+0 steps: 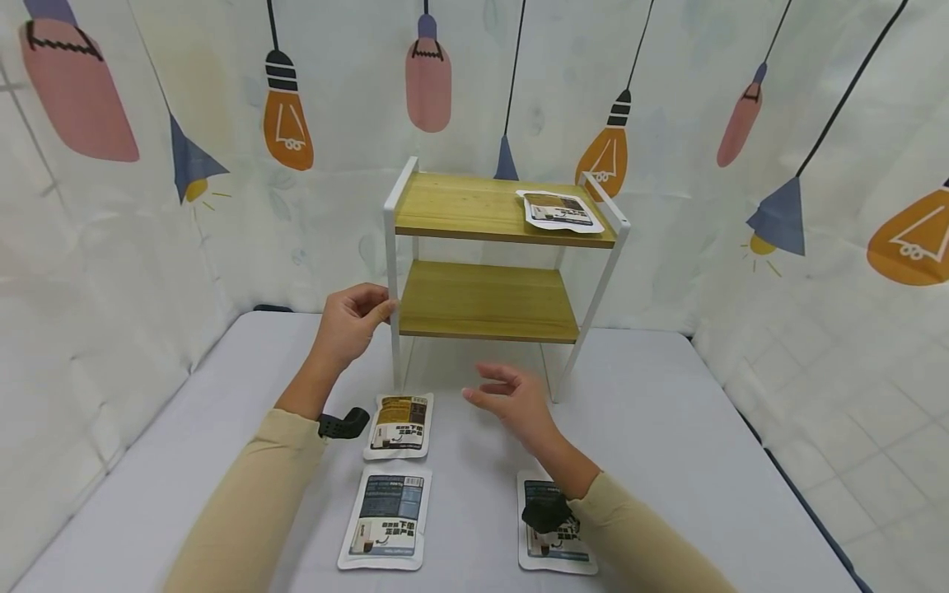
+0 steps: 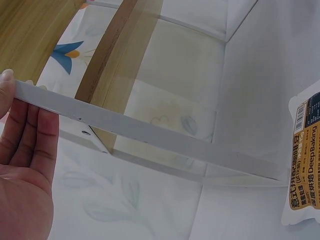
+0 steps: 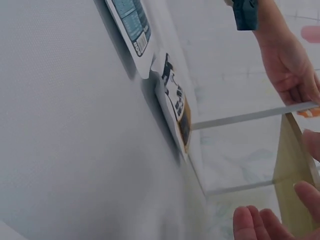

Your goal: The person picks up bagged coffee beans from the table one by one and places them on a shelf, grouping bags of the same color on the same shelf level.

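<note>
A small two-tier shelf [image 1: 485, 301] with wooden boards and a white frame stands at the back of the table. My left hand [image 1: 347, 325] holds its left front post [image 2: 125, 125], thumb on one side and fingers on the other. In front of the lower board my right hand [image 1: 519, 408] hovers with loosely bent fingers, holding nothing. A white pouch [image 1: 559, 211] with a brown label lies on the top board, toward the right. On the table, a brown-labelled pouch [image 1: 400, 427] rests near the left post's foot.
A blue-labelled pouch [image 1: 385, 517] lies nearer on the left. Another dark-labelled pouch [image 1: 559, 552] is partly hidden beneath my right wrist and its black wrist device [image 1: 547, 512]. Fabric walls printed with lamps [image 1: 289, 123] surround the white table [image 1: 667, 461].
</note>
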Demonstrator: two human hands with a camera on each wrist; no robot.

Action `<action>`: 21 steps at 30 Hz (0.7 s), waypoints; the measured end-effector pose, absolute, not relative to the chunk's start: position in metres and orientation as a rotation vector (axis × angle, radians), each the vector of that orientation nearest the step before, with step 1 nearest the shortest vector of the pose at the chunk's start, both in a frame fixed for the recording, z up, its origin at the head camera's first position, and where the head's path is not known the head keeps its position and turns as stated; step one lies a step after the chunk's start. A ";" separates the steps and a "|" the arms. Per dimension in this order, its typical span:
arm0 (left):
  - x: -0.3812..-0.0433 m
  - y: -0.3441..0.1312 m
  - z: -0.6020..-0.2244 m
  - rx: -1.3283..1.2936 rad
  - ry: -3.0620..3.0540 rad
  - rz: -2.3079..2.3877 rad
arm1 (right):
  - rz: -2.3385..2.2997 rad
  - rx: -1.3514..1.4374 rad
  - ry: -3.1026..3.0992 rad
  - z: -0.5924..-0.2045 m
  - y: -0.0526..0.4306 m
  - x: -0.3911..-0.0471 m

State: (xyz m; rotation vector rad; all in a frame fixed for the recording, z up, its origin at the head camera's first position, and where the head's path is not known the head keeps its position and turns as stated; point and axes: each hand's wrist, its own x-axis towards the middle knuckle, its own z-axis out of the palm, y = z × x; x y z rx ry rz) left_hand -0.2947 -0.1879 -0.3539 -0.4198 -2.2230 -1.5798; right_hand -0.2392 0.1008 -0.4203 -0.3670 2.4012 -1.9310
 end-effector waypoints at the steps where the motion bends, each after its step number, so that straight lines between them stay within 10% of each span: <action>1: -0.295 -0.188 -0.354 -0.417 -2.220 -1.581 | -1.921 -0.362 2.398 -0.422 0.099 -0.240; 21: -0.295 -0.188 -0.355 -0.439 -2.211 -1.586 | -1.736 -0.234 2.241 -0.436 0.054 -0.238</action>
